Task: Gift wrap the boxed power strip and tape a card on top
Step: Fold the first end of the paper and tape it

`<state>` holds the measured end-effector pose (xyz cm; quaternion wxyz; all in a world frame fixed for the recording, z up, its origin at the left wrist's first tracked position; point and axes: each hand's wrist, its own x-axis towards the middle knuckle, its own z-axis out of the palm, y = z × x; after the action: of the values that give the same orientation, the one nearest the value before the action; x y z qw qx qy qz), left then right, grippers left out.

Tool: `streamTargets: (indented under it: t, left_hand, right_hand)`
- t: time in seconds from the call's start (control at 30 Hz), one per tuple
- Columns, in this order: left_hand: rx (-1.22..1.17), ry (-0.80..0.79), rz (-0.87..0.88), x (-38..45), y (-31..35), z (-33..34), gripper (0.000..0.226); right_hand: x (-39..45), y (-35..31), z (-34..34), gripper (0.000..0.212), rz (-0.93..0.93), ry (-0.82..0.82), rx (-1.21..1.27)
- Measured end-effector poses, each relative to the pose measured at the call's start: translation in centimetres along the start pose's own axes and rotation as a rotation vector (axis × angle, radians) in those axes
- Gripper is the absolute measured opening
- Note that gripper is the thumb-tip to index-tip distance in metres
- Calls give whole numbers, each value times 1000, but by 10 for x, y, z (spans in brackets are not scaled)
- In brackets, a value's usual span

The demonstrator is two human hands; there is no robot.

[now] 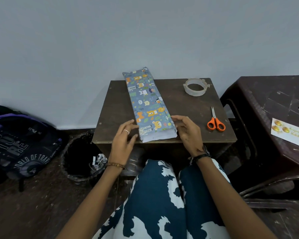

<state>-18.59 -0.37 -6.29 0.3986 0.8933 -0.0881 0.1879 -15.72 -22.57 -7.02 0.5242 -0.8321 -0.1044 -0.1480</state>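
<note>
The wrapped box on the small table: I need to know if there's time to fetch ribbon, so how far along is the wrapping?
Done: animal-print paper covers the box lengthwise. In hand: the left hand and right hand flank its near end, where white paper is unfolded. Left: closing that end with the tape roll, then taping on the card, which lies on the stool.

A long box wrapped in blue animal-print paper [148, 104] lies mid-frame on a small dark wooden table [188, 121]. The left hand [123, 135] and right hand [188, 130], fingers relaxed, flank its near end. Orange-handled scissors [215, 122] lie right of centre.
</note>
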Motion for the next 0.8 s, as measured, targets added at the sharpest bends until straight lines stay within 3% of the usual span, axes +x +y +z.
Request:
streamTargets:
  t: [0.27,0.4,0.63,0.8]
  left_hand:
    - [-40,-130,53,16,-19,2,41]
    - [19,-100,129,15,-19,2,45]
    - [87,47,184,15,-18,12,30]
    - [39,23,150,15,-19,11,28]
  right_hand:
    - [12,10,-1,27,5,-84,70]
    - [13,12,-1,27,17,-105,79]
    - [14,10,-1,27,-4,-98,42]
    - [14,10,1,28,3,-112,65]
